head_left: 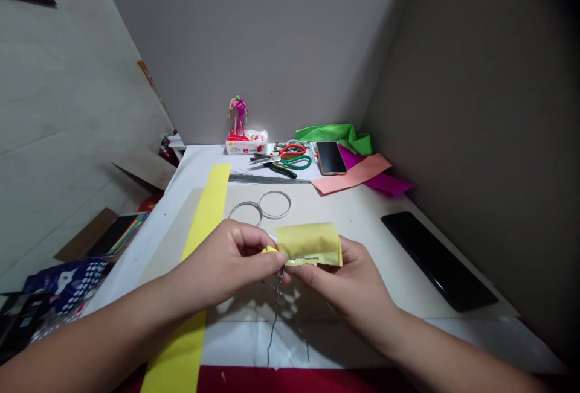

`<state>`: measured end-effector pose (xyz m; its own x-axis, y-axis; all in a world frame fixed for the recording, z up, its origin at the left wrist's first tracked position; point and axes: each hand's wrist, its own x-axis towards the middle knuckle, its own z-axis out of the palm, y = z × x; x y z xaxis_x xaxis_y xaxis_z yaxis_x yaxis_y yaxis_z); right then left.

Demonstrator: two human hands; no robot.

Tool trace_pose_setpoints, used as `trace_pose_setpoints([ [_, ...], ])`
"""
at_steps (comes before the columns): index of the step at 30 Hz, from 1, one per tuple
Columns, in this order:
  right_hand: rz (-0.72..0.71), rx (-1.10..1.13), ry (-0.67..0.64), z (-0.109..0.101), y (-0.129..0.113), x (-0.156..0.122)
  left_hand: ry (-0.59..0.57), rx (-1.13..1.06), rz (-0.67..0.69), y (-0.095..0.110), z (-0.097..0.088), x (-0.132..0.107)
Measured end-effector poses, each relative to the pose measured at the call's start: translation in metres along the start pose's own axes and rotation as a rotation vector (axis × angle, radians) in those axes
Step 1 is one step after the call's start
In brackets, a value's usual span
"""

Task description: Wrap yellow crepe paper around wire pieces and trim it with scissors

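Observation:
My left hand (pixel 242 254) is closed, its thumb and finger pinching the twisted wire (pixel 275 326) at the left end of a small yellow crepe paper piece (pixel 310 239). Two dark twisted strands dangle below my fingers, and another wire length lies along the paper's lower edge. From the right, my right hand (pixel 353 278) is closed on the same paper, with its thumb in front and its fingers partly hidden behind. Just beyond my hands, two wire rings (pixel 275 204) rest on the pale board (pixel 344 212). A long yellow paper strip (pixel 206 218) runs under my left forearm.
At the back stand a small wire figure (pixel 238 116) on a red-and-white pack (pixel 247 144), scissors (pixel 290 160), and a phone (pixel 330 157). Pink paper (pixel 351 174), purple paper (pixel 387 185) and green paper (pixel 338 133) lie nearby. A black tray-like object (pixel 437 257) is at the right.

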<state>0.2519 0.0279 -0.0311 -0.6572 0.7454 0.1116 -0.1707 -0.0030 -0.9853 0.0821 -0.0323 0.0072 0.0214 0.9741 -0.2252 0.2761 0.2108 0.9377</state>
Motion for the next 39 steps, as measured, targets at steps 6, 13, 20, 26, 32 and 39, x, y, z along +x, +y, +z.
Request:
trace_pose_setpoints([
  [6,-0.106,-0.111,0.032,-0.003,0.001,-0.001,-0.011,-0.011,0.022,0.001,0.0,0.0],
  [13,-0.214,-0.183,0.035,0.0,-0.002,-0.004,-0.116,-0.145,0.07,-0.006,-0.004,0.0],
  [20,-0.109,-0.068,0.085,0.004,-0.004,-0.006,-0.125,0.0,0.119,-0.005,-0.002,-0.002],
  [26,-0.114,-0.005,0.05,0.003,-0.003,-0.005,-0.077,0.106,0.139,0.0,0.002,-0.004],
  [32,-0.165,-0.077,0.047,-0.001,0.0,-0.003,0.002,0.105,0.128,0.0,0.006,-0.003],
  [39,-0.239,-0.231,-0.016,-0.011,0.003,-0.001,-0.011,0.022,0.064,-0.002,0.003,-0.004],
])
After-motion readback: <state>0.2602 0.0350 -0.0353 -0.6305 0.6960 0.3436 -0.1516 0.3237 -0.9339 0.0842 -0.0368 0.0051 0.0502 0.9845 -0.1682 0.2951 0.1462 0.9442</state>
